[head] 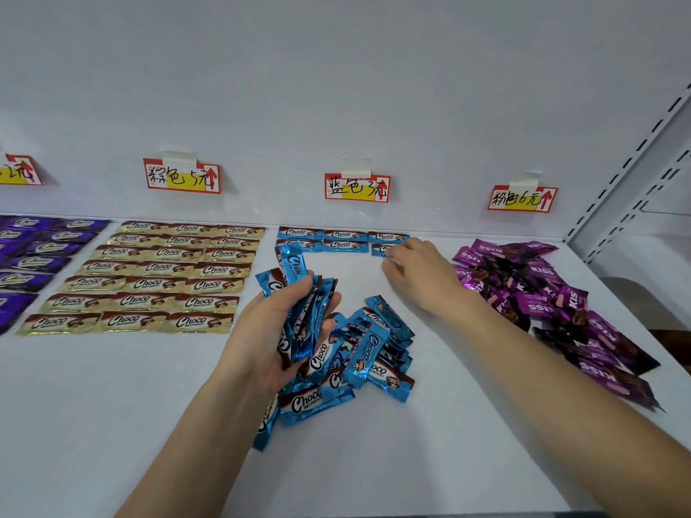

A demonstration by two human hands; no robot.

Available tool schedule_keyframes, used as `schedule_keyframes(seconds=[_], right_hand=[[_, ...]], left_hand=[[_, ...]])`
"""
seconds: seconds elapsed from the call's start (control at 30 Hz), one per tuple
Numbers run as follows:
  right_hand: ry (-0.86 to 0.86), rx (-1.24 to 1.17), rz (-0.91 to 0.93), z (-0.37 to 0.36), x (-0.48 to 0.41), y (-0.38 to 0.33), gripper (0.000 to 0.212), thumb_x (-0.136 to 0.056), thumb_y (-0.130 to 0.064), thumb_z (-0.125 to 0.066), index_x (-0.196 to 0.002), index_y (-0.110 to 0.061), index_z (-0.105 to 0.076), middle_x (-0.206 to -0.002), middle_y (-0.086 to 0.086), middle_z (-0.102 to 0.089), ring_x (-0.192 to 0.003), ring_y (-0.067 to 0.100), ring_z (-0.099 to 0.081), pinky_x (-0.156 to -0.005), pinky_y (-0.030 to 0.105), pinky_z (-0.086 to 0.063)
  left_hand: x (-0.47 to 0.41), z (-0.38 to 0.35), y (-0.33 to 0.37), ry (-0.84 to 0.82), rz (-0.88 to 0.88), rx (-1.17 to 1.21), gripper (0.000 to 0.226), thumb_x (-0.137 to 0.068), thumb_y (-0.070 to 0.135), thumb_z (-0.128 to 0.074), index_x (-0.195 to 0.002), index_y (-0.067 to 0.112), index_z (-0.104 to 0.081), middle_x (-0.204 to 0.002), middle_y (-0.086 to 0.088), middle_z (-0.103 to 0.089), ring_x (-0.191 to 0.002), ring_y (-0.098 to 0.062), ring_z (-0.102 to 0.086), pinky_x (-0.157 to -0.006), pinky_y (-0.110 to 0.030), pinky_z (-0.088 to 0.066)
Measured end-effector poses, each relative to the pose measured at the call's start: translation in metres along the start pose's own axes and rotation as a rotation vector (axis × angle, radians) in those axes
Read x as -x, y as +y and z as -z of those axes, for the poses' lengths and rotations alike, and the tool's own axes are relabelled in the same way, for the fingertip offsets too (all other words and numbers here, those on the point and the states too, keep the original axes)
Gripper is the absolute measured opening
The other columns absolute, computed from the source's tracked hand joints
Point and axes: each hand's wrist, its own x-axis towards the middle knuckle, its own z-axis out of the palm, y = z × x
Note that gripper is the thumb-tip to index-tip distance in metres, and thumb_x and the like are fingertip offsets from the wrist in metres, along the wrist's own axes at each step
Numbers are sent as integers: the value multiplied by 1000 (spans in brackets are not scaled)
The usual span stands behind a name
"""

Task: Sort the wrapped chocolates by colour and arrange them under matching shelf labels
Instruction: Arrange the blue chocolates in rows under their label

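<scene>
Head view: blue row [344,235] underway. My left hand [273,330] grips spare blues [295,265]; right hand [415,271] pinches one bar [378,249] at row's end. Next: align, release.

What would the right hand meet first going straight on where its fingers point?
The right hand holds a blue Choco bar; straight on, it would probably meet the second row's middle blue bar.

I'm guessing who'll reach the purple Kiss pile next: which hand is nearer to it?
Right. The right hand sits just left of the purple Kiss pile, pinching a blue chocolate; the left hand is farther left, gripping blue chocolates.
</scene>
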Motion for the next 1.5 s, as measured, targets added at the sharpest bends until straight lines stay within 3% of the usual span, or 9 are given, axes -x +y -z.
schedule_keyframes(seconds=[0.43,0.57,0.7,0.87,1.03,1.17,1.33,1.43,1.5], right_hand=[[-18,-1,-10,5,-1,-4,35,-96,-27,-36,-123,-13,-54,-123,11,-51,-112,26,-43,-86,36,-41],[93,-250,12,36,17,-23,31,-95,-24,-47,-123,-14,-55,-113,2,-55,-104,15,-48,-81,23,-36],[188,-754,6,69,74,-61,12,-86,-20,-61,-90,-32,-62,-85,-17,-64,-80,-2,-59,-71,8,-45],[237,-1070,10,60,151,-116,13,-80,-19,-69,-78,-31,-65,-78,-12,-69,-72,6,-63,-69,21,-52],[231,-1120,-33,45,182,-145,14,-72,-35,-72,-85,-35,-65,-85,-13,-65,-80,8,-62,-68,20,-51],[119,-1058,36,48,190,-152,24,-70,-49,-66,-93,-45,-62,-96,-20,-61,-92,5,-60,-69,14,-48],[145,-1066,57,51,190,-152,18,-78,-25,-69,-85,-40,-65,-89,-19,-65,-87,5,-62,-72,16,-48],[135,-1114,25,54,188,-147,24,-83,-11,-66,-80,-34,-67,-81,-16,-68,-77,2,-63,-70,14,-49],[124,-1165,-4,57,185,-144,23,-84,-7,-62,-79,-29,-67,-75,-14,-69,-69,1,-64,-63,13,-49]], left_hand=[[3,2,0,16,8,-12,20,-89,19,-59,-104,5,-60,-81,-12,-74,-69,-19,-72,-39,-20,-49],[8,2,-2,26,-27,18,18,-91,19,-58,-103,5,-62,-83,-11,-74,-71,-18,-72,-41,-21,-50],[19,-1,-9,2,-44,108,17,-92,19,-57,-100,5,-62,-79,-11,-74,-67,-16,-72,-43,-22,-51],[35,-1,-21,-39,-113,159,24,-94,23,-53,-110,6,-61,-79,-9,-74,-67,-15,-71,-49,-25,-53],[52,6,-28,-61,-140,202,35,-92,27,-55,-119,5,-58,-84,-9,-70,-59,-17,-65,-52,-28,-54],[62,11,-31,-12,-161,187,34,-89,29,-59,-117,9,-60,-79,-6,-70,-54,-16,-65,-50,-28,-53],[67,14,-31,-124,-94,213,36,-88,28,-59,-117,8,-60,-82,-9,-68,-57,-18,-65,-59,-33,-58],[67,18,-28,-242,-93,204,23,-90,24,-53,-100,8,-65,-85,-11,-70,-66,-21,-67,-77,-38,-54],[67,20,-28,-297,-104,166,20,-90,21,-51,-88,11,-68,-85,-10,-71,-71,-23,-68,-76,-38,-50]])
